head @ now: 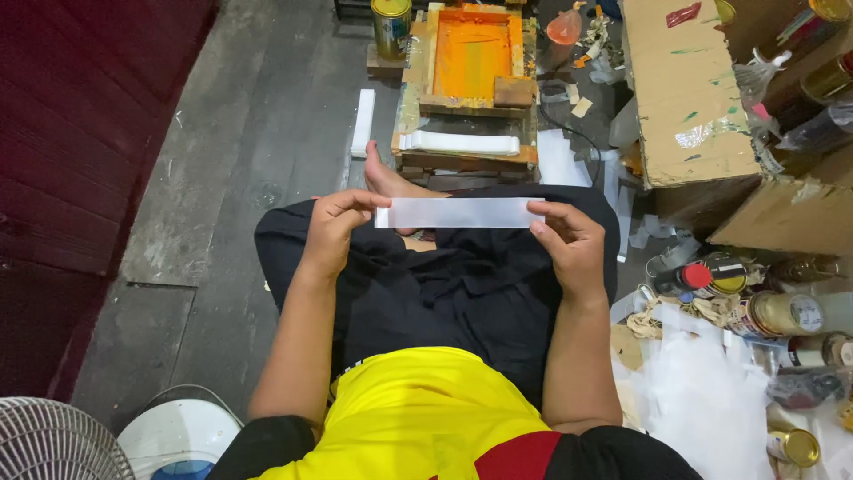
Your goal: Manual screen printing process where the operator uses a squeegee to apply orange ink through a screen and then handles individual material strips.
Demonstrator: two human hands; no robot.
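A: What is the thing being held?

B: A long white strip [459, 212], flat, thin and plain, a narrow rectangle with straight edges.

A: How does it sit?

B: Stretched level, running left to right, its broad face turned up toward the camera. It hangs in the air above the dark-clothed lap, resting on nothing.

A: Where is it gripped?

B: At both short ends: the left hand [336, 229] pinches one end, the right hand [569, 242] pinches the other, so it stays taut and unbent between them
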